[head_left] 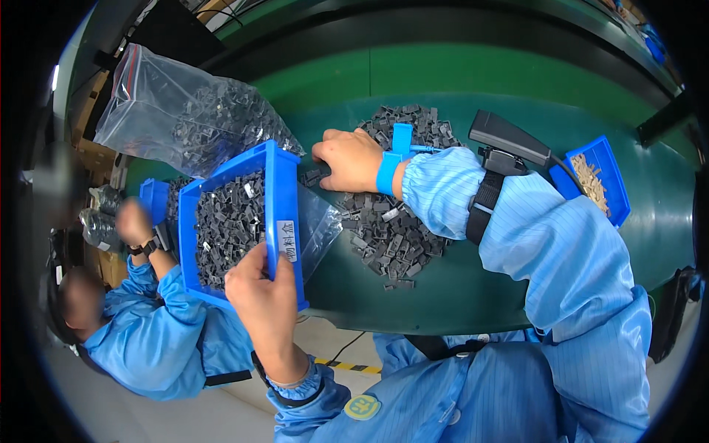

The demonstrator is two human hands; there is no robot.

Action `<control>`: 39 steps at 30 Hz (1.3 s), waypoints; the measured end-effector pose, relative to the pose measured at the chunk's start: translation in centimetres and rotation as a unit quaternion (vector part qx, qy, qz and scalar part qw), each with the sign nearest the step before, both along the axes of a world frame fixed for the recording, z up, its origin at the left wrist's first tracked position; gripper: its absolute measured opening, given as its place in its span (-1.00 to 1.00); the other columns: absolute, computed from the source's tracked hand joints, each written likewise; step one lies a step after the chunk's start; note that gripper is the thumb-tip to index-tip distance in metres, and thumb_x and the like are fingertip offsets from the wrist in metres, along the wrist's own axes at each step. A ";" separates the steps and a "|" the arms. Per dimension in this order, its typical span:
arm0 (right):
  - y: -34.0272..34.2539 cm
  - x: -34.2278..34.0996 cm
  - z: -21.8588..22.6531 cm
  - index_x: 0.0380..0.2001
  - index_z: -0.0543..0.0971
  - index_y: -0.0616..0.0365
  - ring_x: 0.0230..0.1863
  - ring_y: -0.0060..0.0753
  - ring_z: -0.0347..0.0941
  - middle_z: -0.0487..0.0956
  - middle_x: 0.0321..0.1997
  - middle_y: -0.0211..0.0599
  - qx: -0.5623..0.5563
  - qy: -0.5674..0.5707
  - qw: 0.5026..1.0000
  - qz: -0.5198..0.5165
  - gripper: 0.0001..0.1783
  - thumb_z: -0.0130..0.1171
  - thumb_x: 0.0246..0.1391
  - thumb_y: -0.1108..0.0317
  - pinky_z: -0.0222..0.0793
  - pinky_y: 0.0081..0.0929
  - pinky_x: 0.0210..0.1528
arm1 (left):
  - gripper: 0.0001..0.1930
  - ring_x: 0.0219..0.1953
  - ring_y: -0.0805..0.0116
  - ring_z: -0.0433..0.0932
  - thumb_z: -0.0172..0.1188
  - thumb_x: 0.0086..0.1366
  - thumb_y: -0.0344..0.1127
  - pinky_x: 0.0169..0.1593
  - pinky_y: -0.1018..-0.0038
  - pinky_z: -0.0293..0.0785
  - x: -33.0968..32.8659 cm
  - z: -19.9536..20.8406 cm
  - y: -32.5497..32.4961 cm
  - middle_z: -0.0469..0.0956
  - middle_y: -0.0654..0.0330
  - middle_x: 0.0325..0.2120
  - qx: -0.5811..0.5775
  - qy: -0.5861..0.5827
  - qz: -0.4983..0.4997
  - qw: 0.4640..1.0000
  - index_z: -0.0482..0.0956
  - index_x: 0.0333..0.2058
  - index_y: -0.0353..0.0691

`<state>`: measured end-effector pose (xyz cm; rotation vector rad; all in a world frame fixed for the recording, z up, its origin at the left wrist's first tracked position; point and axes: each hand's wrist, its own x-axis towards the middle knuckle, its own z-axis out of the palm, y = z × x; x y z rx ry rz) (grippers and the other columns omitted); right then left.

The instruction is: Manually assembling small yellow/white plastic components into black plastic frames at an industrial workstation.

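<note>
My left hand [264,299] grips the near right edge of a blue plastic bin [283,214], thumb on the outer wall and fingers over the rim. Small dark grey plastic parts [229,221] fill the bin, which is tilted at the table's left. My right hand [353,161], with a blue wrist strap [389,173], reaches across a loose pile of the same parts [391,236]. Its fingers are bent, with a gap between them and the thumb, beside a few parts [314,176] near the bin's right wall. Nothing shows in its grasp.
A large clear bag of grey parts [214,118] lies behind the bin. At right, a blue tray [619,181] holds small beige pieces [588,181]. A black device [509,136] sits over my right forearm. Another person [148,332] in blue works at left, beside a small blue box [153,199].
</note>
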<state>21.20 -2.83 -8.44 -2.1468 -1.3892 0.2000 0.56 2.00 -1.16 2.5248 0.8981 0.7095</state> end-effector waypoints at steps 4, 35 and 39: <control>0.4 -0.5 -0.5 -0.26 0.54 0.09 -0.09 -0.15 0.36 0.42 -0.22 -0.21 0.037 -0.045 0.998 0.034 -0.61 0.23 -0.26 0.23 0.26 -0.22 -0.07 | -0.83 -0.69 0.37 0.37 0.18 -0.07 -0.52 -0.54 0.49 0.28 -1.0 -0.1 1.4 0.44 0.09 -0.72 -0.008 -0.024 -0.008 1.000 0.54 -0.42 -0.44; -7.5 5.5 0.6 -0.14 0.52 0.03 0.04 0.00 0.27 0.40 -0.04 -0.07 0.005 -0.018 1.000 -0.022 -0.56 0.03 -0.02 0.01 0.20 -0.13 0.06 | -0.38 0.01 -0.05 0.30 0.33 -0.07 -0.16 -0.03 0.13 0.22 1.5 -1.3 -3.0 0.30 -0.12 0.00 0.191 -0.053 -0.032 0.980 0.37 -0.03 -0.30; -9.4 3.1 1.2 -0.06 0.43 0.19 0.10 0.03 0.22 0.32 0.05 0.03 0.009 -0.042 0.998 0.047 -0.58 0.04 0.04 0.19 0.14 -0.22 0.15 | -0.03 0.23 -0.24 -0.06 0.36 -0.15 0.08 0.19 -0.01 -0.06 3.2 -3.3 -6.0 -0.08 -0.27 0.19 0.108 -0.007 -0.227 0.968 0.10 0.17 -0.24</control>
